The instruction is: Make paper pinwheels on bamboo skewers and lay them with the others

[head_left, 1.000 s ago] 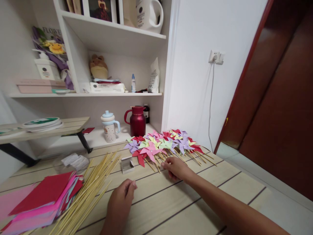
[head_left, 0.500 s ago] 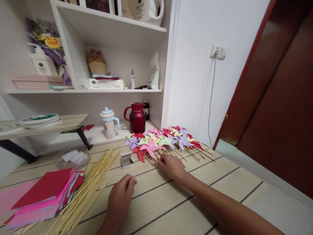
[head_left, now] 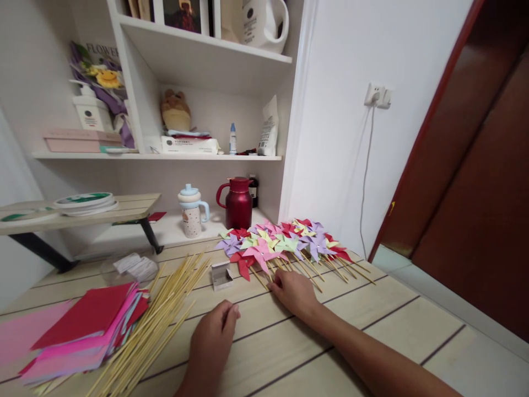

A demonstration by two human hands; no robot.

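My right hand (head_left: 295,293) is at the front of a pile of paper pinwheels (head_left: 285,243). Its fingers are pinched at the stick of a pink pinwheel (head_left: 263,253), which lies at the near edge of the pile. A red pinwheel (head_left: 243,264) lies just left of that one. My left hand (head_left: 214,337) rests closed over the table, thumb against the curled index finger, and nothing shows in it. Between the hands and the shelf stands a small open box (head_left: 222,275). Left of my left hand lies a bundle of thin wooden sticks (head_left: 159,320).
Stacked coloured paper sheets (head_left: 85,314) lie at the left, by a clear dish (head_left: 132,266) of small white packets. Behind stand a cup with a blue lid (head_left: 191,215) and a red jug (head_left: 238,204). A low stand (head_left: 140,207) holds round tape-like rolls or lids.
The view has shifted slightly, so everything sits a little further right and lower. My right hand has slid a little toward me along the stick. My left hand stays about where it was.
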